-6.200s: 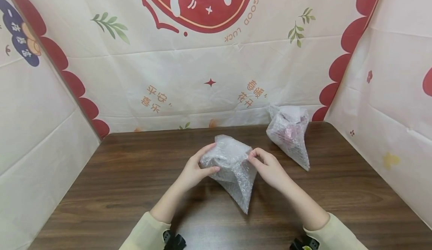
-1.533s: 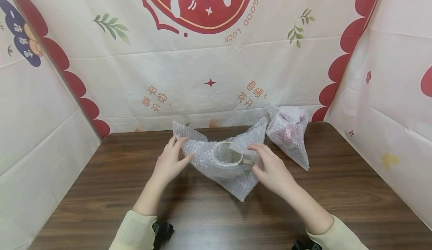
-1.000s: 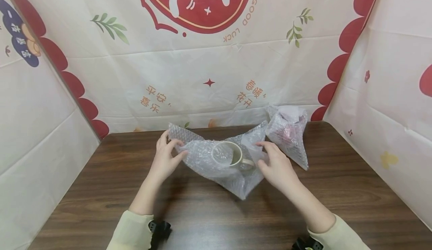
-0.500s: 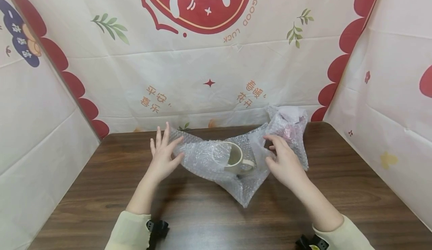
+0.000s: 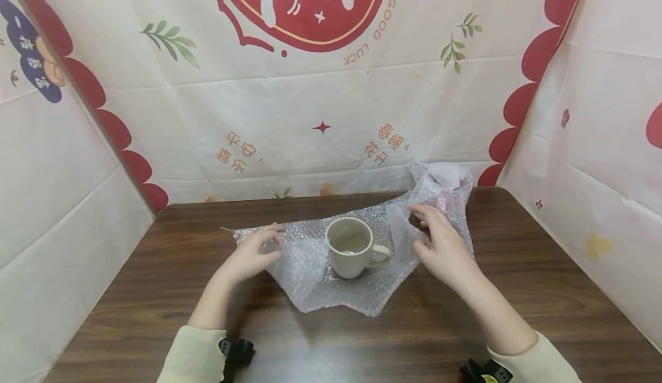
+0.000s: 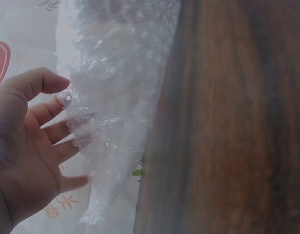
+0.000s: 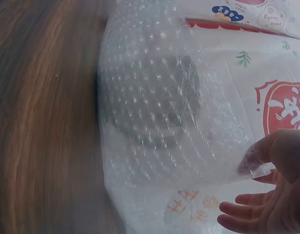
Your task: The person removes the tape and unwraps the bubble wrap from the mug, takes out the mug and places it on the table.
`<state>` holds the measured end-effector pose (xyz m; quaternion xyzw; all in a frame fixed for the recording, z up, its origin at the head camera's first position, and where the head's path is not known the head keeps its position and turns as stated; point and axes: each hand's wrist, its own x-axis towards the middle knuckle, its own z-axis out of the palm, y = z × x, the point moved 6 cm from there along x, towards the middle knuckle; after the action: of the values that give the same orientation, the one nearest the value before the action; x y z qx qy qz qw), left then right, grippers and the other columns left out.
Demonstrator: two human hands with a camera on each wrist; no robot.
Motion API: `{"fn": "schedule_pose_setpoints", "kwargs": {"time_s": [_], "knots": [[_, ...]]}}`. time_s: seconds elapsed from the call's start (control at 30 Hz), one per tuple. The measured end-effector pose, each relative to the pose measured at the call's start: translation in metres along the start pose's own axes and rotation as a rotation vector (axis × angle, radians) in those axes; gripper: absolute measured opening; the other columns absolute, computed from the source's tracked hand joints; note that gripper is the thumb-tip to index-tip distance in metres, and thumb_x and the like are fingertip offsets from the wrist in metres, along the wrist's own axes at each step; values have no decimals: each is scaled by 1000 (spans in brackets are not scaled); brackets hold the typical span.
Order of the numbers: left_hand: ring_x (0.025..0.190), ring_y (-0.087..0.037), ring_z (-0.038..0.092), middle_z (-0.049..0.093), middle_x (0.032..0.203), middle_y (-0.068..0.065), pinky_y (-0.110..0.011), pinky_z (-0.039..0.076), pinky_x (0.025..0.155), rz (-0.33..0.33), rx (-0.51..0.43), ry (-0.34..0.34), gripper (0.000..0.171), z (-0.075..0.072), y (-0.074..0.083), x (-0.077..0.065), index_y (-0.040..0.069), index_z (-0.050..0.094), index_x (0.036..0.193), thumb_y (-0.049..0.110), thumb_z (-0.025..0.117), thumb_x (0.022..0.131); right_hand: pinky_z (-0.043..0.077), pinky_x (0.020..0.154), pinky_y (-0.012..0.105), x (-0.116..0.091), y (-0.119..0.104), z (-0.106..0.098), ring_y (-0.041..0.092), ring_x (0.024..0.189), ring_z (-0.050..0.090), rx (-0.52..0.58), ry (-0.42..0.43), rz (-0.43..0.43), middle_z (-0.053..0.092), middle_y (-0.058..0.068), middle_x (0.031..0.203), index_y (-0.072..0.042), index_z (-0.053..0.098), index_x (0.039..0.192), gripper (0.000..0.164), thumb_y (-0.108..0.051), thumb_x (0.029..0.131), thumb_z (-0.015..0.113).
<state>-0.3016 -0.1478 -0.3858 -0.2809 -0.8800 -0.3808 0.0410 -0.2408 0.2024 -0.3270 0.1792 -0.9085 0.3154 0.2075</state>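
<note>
Neither hand has closed on anything: in the head view, the left hand (image 5: 254, 249) lies over the left side of the bubble wrap (image 5: 305, 271), fingers loosely bent, thumb well apart from them, while the right hand (image 5: 446, 246) touches the wrap's right flap, its thumb and forefinger separated. Between the hands, a pale mug (image 5: 350, 259) stands upright on the spread wrap, handle toward the right hand. Behind the right hand, a second wrapped bundle (image 5: 454, 190), pinkish inside, sits at the far right of the brown wooden table (image 5: 165, 302), before a white printed cloth (image 5: 289, 101). In the left wrist view, several left fingertips meet the edge of the film and the thumb is separate from the forefinger. In the right wrist view, the right thumb shows through the film near its edge, the other fingers spread below; a rounded grey shape appears blurred behind the bubbles.
</note>
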Motion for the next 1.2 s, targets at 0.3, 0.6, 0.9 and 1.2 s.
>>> {"fn": "schedule_pose_setpoints", "kwargs": {"time_s": [0.3,0.6,0.9,1.2], "knots": [[96,-25,61,62,95,-5,-40,51,81,-25,-187,-66,12,0,-1,-5,8,57,85,-2,61,80,34,95,60,-6,6,-4,39,127,36,-79,-24,-136,37,19,141,-2,36,143,79,9,69,61],[87,-20,65,69,94,-14,-28,53,71,-13,-278,-88,24,-9,-7,-13,-4,66,105,-10,56,84,22,92,70,-8,4,-12,49,129,30,-236,-7,-217,30,20,147,-19,46,140,82,4,64,68],[92,-9,62,70,98,-13,-28,52,76,-46,-311,-135,21,-21,-13,-21,-4,73,82,-4,52,88,8,101,69,-8,-3,-22,41,132,29,-244,-3,-302,55,9,125,-13,59,114,56,6,63,71],[92,-22,55,61,97,-16,-43,47,86,-295,-309,-150,28,-20,-28,-29,-13,61,92,13,50,89,3,103,70,-10,-1,-28,40,120,44,-257,4,-254,66,-1,87,-12,66,89,26,1,68,73]]}}
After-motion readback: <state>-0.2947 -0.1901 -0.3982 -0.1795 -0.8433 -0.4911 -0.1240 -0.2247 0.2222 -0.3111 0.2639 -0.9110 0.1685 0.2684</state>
